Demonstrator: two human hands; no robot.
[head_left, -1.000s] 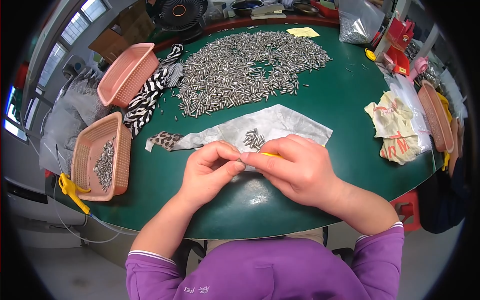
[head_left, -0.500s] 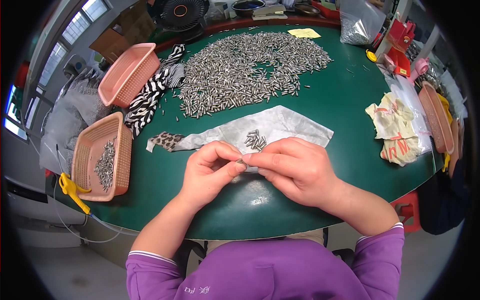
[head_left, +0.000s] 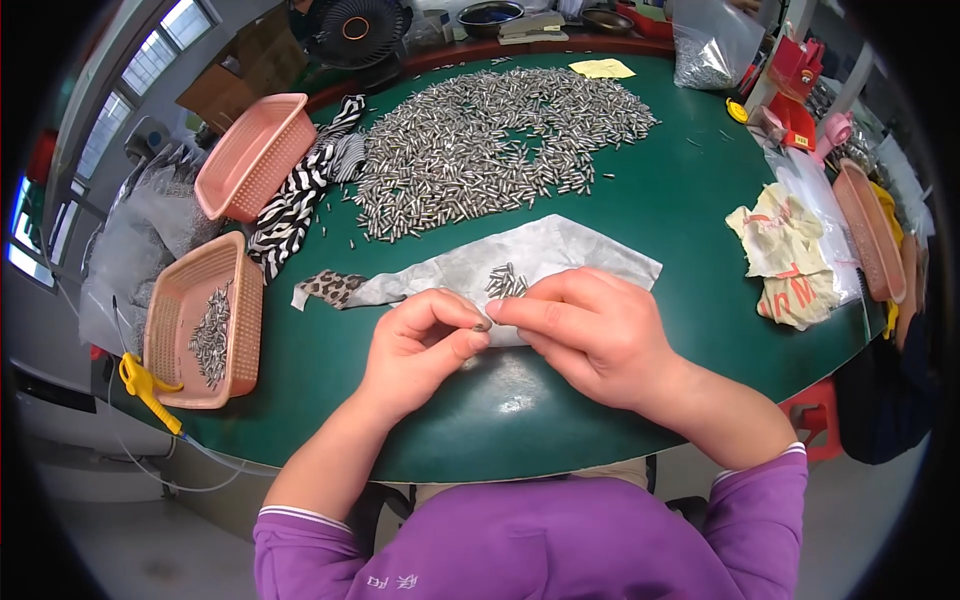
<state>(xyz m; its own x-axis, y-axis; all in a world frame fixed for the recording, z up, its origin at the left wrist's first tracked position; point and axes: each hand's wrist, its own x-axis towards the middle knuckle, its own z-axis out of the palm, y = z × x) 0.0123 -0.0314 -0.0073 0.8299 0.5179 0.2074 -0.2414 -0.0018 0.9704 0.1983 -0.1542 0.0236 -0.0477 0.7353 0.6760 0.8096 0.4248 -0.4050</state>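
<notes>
Left hand [head_left: 420,345] and right hand [head_left: 590,330] pinch what seems one small metal piece [head_left: 482,325] over grey cloth [head_left: 560,255].

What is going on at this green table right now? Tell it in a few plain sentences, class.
A person in a purple top sits at a green table and pinches a small metal piece between the left hand and the right hand. The hands meet over a grey cloth that carries a small cluster of the same pieces. A large heap of metal pieces lies farther back. At the left, a pink basket holds some more, beside a yellow-handled tool.
</notes>
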